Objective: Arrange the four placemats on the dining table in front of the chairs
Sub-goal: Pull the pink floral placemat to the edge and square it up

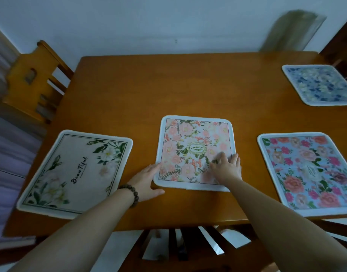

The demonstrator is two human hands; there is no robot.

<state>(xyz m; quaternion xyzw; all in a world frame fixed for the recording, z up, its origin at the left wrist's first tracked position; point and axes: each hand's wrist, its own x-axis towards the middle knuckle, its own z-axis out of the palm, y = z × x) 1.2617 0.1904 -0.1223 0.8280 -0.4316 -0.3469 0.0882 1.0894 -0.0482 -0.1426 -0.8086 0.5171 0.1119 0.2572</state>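
Four placemats lie on the wooden dining table (pixel 168 85). A peach floral placemat (pixel 190 142) sits in the middle near the front edge. My left hand (pixel 147 179) rests flat at its lower left corner, fingers touching the edge. My right hand (pixel 226 167) lies flat on its lower right part, fingers spread. A cream placemat with white flowers (pixel 76 171) is at the front left. A blue placemat with pink roses (pixel 308 171) is at the front right. A blue-and-white floral placemat (pixel 318 84) lies at the far right.
A wooden chair (pixel 35 79) stands at the table's left end. Another chair's back (pixel 180 246) shows below the front edge. A dark chair (pixel 341 55) stands at the far right. A white wall lies behind the table.
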